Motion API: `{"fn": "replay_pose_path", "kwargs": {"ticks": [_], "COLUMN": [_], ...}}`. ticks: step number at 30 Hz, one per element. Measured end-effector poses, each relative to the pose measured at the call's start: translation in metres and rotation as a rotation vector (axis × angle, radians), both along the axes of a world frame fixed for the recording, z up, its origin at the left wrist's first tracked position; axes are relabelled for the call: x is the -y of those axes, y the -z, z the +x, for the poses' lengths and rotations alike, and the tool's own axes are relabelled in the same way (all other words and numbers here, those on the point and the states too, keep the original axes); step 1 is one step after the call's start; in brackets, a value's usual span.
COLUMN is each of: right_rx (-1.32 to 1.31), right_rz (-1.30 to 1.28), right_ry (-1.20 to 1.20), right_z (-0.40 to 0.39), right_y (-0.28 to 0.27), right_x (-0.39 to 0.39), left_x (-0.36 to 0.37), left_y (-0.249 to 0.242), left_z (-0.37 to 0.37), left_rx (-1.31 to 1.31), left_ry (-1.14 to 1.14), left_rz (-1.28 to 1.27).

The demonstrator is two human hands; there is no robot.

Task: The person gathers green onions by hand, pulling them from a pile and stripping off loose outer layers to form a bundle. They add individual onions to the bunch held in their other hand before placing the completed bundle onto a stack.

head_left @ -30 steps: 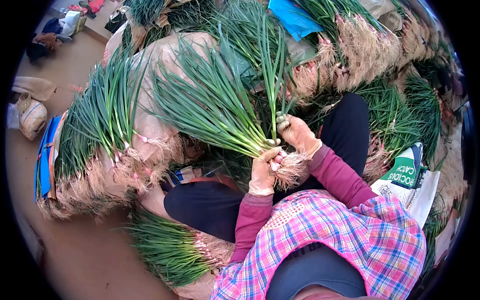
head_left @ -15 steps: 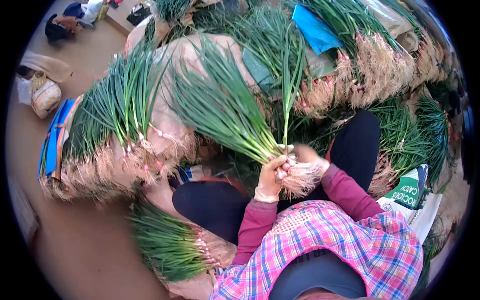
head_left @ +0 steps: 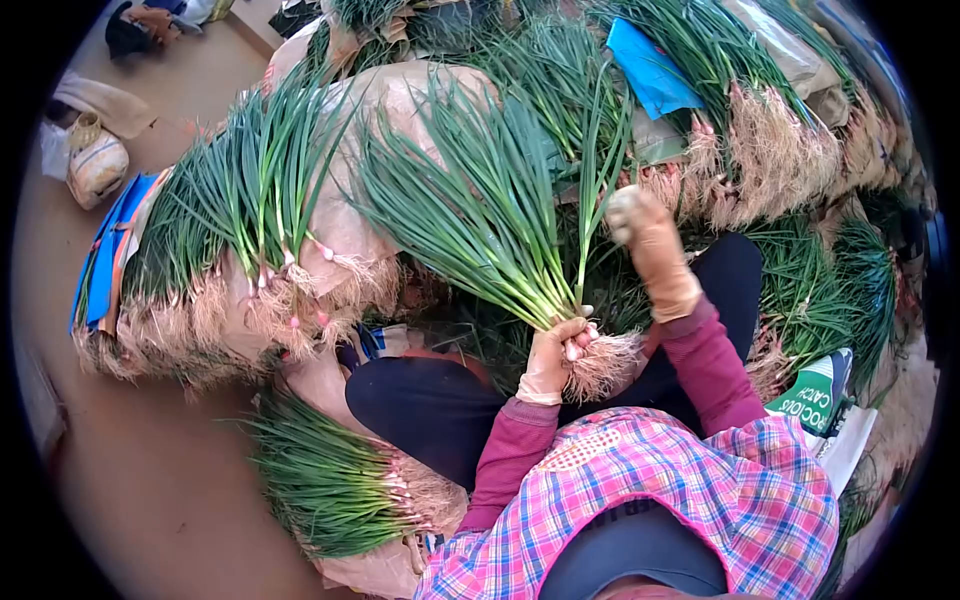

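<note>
My gloved left hand (head_left: 556, 352) grips a thick bunch of green onions (head_left: 480, 215) just above its pale roots, with the leaves fanning up and to the left. My gloved right hand (head_left: 645, 230) is raised above and to the right of the bunch, its fingers curled around the upper part of one green leaf that rises from the bunch. I sit with my legs in dark trousers (head_left: 430, 405) under the bunch. My sleeves are maroon and my shirt is pink plaid.
Piles of rooted green onions lie all around: a big heap (head_left: 230, 250) at the left on tan sacking, a smaller bundle (head_left: 340, 485) at the bottom left, more heaps (head_left: 760, 150) at the top right. A green-and-white bag (head_left: 815, 400) sits at the right, and bare floor at the left.
My right hand has lifted away from the roots of the bunch and moved up and to the right along a leaf. My left hand has kept its grip.
</note>
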State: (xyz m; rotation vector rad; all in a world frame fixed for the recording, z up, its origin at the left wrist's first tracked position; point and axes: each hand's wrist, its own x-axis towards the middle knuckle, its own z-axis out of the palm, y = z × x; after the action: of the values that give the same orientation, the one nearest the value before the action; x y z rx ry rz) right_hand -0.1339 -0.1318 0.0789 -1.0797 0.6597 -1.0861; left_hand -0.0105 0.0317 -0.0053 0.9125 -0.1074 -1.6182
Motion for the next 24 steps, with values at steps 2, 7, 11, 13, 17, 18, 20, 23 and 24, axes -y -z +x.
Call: {"fn": "replay_pose_path", "kwargs": {"ticks": [2,7,11,13,17,18,20,23,24], "right_rx": [-0.017,-0.502,-0.641,-0.495,-0.323,-0.228,-0.18,-0.017,-0.63], "right_rz": [0.011,-0.022,-0.448,-0.385,-0.268,-0.281,-0.323,-0.083,-0.554], "right_ry": [-0.149,-0.106,0.05,0.002,-0.094,-0.115,0.162,0.437,0.838], "right_z": [-0.03,-0.042,0.006,0.045,0.064,0.066,0.053,0.025,-0.002], "right_y": [0.009,0.061,0.035,0.041,0.029,0.027,0.009,0.028,0.071], "right_x": [0.009,-0.02,-0.032,-0.003,0.018,0.023,0.025,0.055,0.097], "left_x": [0.0,0.003,0.003,0.006,0.001,0.001,-0.004,-0.013,-0.013], "left_y": [0.001,0.011,0.003,0.012,0.021,0.027,0.02,-0.018,-0.033], "left_z": [-0.005,-0.006,-0.005,-0.005,-0.005,-0.002,0.001,0.012,0.015], "left_rx": [0.059,0.042,0.067,0.129,0.118,0.104,0.047,-0.062,-0.171], "left_ry": [-0.023,0.001,0.013,-0.003,0.001,0.035,0.025,0.009,-0.091], "left_rz": [0.017,-0.042,0.027,-0.021,0.014,0.001,-0.033,-0.253,-0.444]}}
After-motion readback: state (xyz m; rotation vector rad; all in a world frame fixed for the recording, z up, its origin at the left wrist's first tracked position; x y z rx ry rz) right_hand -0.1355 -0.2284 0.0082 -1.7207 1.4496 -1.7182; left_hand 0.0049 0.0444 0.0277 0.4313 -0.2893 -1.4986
